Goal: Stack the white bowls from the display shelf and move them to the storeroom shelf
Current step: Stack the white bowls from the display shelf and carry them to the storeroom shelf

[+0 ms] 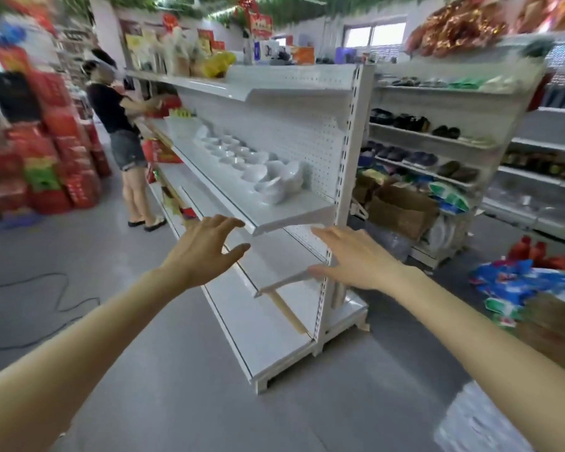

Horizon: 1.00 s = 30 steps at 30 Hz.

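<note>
Both hands, left hand [203,252] and right hand [356,259], reach empty and spread below the display shelf [294,212]; we risk toppling its leaning white bowls [274,181].

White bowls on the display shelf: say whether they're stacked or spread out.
Mostly spread: the white bowls sit singly in rows along the display shelf; a few at the near end lean together.
</note>
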Available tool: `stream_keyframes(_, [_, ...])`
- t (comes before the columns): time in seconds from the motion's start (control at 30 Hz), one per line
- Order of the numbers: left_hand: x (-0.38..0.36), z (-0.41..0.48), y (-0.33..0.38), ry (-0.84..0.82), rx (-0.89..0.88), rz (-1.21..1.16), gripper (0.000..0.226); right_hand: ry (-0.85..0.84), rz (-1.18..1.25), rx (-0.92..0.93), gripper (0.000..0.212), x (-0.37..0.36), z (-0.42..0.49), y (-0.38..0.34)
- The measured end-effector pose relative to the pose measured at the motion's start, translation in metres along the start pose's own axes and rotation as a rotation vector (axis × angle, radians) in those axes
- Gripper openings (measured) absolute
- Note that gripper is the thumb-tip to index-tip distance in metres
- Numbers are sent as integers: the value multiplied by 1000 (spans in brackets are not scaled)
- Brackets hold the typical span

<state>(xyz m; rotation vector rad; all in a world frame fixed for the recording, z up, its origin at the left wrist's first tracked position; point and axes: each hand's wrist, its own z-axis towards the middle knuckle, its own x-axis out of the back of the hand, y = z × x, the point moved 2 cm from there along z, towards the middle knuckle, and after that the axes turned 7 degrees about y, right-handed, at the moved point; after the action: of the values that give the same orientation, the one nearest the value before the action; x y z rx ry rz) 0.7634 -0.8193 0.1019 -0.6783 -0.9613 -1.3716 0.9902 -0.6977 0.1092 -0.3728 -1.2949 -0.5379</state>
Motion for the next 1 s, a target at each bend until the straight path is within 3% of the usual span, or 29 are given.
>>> stream_keyframes(0.23, [-27,74,-122,-35,8,71,63,-113,45,29,80,-38,178,-18])
stream_keyframes(0.43, [-68,132,-254,-62,20,61,56,-160,-26,139,82,-101,315,-59])
stream_keyframes(0.57, [-92,191,-348,-94,-63,90,59,-162,-19,76,83,-134,411,-75])
stream_keyframes(0.73, [-92,275,-446,-135,-191,109,79,-263,-10,-39,81,-156,504,-90])
stream_keyframes(0.83, [-100,330,-481,-131,-175,39,67,-281,-46,-57,80,-164,539,-91])
stream_keyframes(1.0, [-148,370,-489,-142,-327,-91,57,-328,-92,-143,82,-173,578,-71])
